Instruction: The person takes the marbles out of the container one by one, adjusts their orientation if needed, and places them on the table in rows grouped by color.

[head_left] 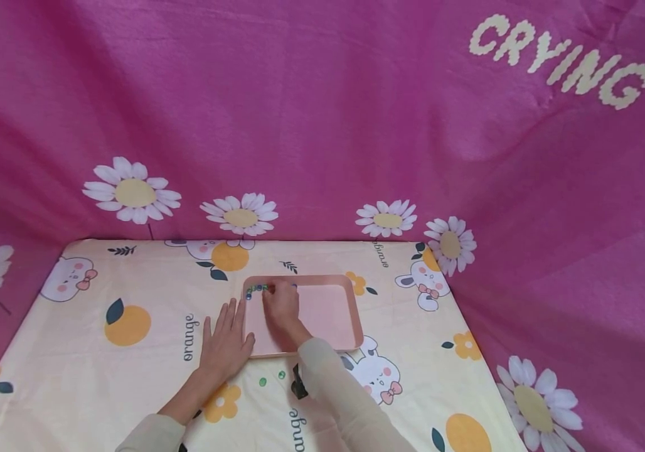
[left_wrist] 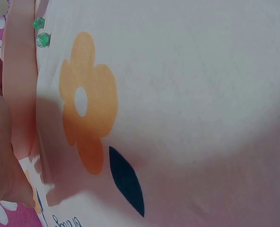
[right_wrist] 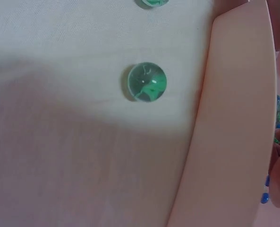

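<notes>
A shallow pink tray (head_left: 322, 348) lies on the patterned cloth. Inside it, my right hand (head_left: 283, 307) reaches to the back edge, and its fingertips pinch a green marble (right_wrist: 275, 140). Blue and green marbles (head_left: 254, 289) line the tray's back left corner, beside those fingers. Further right along the back wall a blue marble (head_left: 294, 286) shows past the hand. My left hand (head_left: 225, 342) rests with fingers spread on the cloth by the tray's left side, thumb at the rim. In front of the tray sit two green marbles, one nearer (head_left: 263, 382) and one further right (head_left: 282, 375).
The table cloth (head_left: 159, 389) is printed with oranges, rabbits and flowers. A pink curtain (head_left: 322, 125) with daisies hangs behind and at both sides. Something small and black (head_left: 299, 383) shows at the right sleeve.
</notes>
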### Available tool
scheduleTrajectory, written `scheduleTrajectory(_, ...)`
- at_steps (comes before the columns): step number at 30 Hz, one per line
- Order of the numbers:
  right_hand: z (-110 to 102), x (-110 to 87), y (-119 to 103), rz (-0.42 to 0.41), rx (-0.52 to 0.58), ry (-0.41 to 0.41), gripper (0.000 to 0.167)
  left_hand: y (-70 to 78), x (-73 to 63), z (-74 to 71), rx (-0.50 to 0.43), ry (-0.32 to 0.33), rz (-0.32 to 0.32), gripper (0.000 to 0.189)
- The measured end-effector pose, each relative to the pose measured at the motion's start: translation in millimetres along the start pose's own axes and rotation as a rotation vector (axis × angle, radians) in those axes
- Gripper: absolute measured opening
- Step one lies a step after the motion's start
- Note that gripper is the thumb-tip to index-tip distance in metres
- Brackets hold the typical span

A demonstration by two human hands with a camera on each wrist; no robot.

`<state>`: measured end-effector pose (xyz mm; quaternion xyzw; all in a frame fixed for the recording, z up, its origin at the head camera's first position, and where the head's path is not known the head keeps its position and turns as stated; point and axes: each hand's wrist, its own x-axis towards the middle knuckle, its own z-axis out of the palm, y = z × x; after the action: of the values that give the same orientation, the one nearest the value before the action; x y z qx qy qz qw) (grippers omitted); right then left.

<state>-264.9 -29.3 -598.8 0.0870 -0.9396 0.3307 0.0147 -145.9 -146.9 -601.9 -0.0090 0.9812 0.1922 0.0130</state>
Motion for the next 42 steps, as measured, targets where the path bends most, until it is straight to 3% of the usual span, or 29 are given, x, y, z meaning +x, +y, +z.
scheduleTrajectory(9, 4, 1.3, -5, 0.021, -0.071, 0.016, 0.012, -0.5, -1.2, -0.5, -0.002, 0.026, 0.009, 0.079)
scheduleTrajectory(15, 4, 0.0, -6, 0.027, -0.059, 0.017, 0.018, 0.1, -1.5, -0.1, 0.003, 0.020, 0.010, 0.079)
scheduleTrajectory(20, 4, -1.9, -2, 0.026, -0.044, 0.028, 0.014, 0.4, -1.9, 0.9, -0.002, 0.010, 0.007, 0.079)
scheduleTrajectory(30, -1, -4.1, 1, -0.012, 0.022, 0.075, 0.007, 1.2, -1.3, -2.9, 0.008, 0.004, -0.004, 0.079)
scheduleTrajectory(42, -10, -15.6, 8, 0.051, 0.205, 0.063, 0.007, 0.8, 0.4, -0.1, 0.001, -0.007, -0.011, 0.079)
